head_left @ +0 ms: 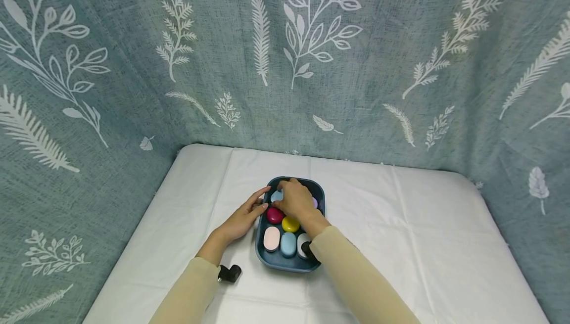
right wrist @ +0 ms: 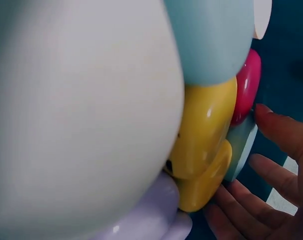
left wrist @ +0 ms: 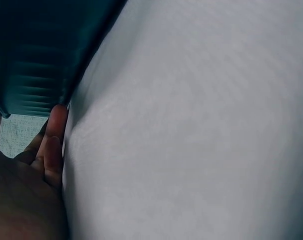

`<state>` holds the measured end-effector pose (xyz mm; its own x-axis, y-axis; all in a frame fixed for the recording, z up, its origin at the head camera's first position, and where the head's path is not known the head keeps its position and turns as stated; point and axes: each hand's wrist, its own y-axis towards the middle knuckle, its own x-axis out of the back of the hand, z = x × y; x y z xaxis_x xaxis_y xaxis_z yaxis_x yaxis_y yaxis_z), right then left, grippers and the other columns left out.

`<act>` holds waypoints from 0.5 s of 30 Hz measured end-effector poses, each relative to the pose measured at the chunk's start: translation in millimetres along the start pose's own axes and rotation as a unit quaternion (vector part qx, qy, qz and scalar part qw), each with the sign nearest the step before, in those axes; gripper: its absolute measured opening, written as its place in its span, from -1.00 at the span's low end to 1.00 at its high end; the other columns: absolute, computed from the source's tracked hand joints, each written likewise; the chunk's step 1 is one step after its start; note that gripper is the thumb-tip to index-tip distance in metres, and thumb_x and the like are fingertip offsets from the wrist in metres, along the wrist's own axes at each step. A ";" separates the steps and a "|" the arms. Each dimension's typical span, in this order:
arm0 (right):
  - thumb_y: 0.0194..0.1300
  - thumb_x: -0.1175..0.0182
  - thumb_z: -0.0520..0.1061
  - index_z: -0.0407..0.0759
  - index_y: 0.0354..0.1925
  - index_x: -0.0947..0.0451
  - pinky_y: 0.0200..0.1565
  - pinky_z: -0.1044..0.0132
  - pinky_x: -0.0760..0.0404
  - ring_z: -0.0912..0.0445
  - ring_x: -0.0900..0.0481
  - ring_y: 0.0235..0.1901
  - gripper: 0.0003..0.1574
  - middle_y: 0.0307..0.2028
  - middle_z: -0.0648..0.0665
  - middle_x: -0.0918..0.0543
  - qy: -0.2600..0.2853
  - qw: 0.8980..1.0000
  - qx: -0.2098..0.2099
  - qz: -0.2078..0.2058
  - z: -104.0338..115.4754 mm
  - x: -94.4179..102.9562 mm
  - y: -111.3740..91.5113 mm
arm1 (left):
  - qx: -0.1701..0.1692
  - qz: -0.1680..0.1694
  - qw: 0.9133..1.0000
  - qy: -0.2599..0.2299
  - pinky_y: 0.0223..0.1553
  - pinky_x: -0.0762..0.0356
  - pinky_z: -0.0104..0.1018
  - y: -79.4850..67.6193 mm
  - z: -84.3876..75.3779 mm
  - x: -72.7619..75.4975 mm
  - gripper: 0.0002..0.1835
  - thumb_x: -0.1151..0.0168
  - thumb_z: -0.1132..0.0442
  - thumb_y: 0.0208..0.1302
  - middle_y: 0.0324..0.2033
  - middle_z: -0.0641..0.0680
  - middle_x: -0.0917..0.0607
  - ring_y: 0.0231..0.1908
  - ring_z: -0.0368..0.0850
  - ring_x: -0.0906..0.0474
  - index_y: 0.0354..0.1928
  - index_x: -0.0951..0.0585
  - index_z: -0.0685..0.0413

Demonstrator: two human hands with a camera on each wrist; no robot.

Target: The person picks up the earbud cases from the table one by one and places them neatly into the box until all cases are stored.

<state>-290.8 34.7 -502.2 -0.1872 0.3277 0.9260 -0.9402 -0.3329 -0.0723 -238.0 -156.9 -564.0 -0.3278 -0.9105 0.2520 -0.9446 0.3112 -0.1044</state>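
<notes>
A dark blue rounded tray (head_left: 285, 267) holds several smooth oval pieces; their kind is unclear. My right hand (head_left: 297, 199) reaches over its far part, thumb and fingers on either side of a light blue piece (head_left: 276, 196). In the right wrist view, the thumb (right wrist: 279, 127) meets one edge of that light blue piece (right wrist: 241, 147), and fingertips lie at its other edge. At the tray's left side, my left hand (head_left: 240, 221) has its fingers extended along the wall. The left wrist view shows fingers (left wrist: 54, 145) at the tray's outer wall (left wrist: 41, 60).
Around the right hand lie a red piece (head_left: 274, 215), a yellow piece (head_left: 290, 224) and a partly hidden purple piece (head_left: 315, 203). Nearer are pink (head_left: 271, 239), blue (head_left: 288, 245) and white (head_left: 303, 245) pieces. White cloth (head_left: 378, 200) covers the table; patterned curtains (head_left: 276, 116) hang behind.
</notes>
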 end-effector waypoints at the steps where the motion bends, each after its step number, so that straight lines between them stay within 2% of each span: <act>1: 0.26 -0.48 0.15 -0.08 0.20 -0.66 0.14 -0.06 -0.67 -0.14 -0.69 0.03 -0.38 0.17 -0.23 -0.63 0.000 1.000 -0.002 0.003 -1.0 1.5 -0.6 | 0.000 0.000 1.000 0.001 0.47 -0.22 0.20 0.7 0.4 -0.2 -0.44 0.00 -0.15 0.62 0.28 0.09 -0.53 0.24 -0.01 -0.51 0.56 -0.19 -0.64; 9: 0.33 -0.43 0.08 -0.06 0.25 -0.62 0.21 -0.05 -0.63 -0.13 -0.68 0.05 -0.42 0.19 -0.24 -0.61 0.017 1.000 -0.006 0.008 -4.9 15.8 -6.1 | 0.011 -0.003 1.000 0.014 0.48 -0.19 0.27 2.3 3.1 1.5 -0.44 0.00 -0.21 0.59 0.32 0.09 -0.49 0.28 0.04 -0.49 0.54 -0.19 -0.73; 15: 0.38 -0.39 0.03 -0.06 0.24 -0.64 0.24 -0.06 -0.61 -0.11 -0.66 0.07 -0.49 0.15 -0.22 -0.64 0.036 0.999 0.014 -0.011 -6.7 28.4 -13.4 | 0.024 -0.017 0.999 0.031 0.49 -0.15 0.33 -2.8 7.1 5.8 -0.43 0.00 -0.26 0.57 0.41 0.11 -0.44 0.32 0.10 -0.46 0.52 -0.16 -0.81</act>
<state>-285.4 54.4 -477.4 -0.1865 0.3977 0.8984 -0.9365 -0.3484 -0.0401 -237.1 -165.0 -569.1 -0.2977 -0.9012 0.3151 -0.9537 0.2661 -0.1398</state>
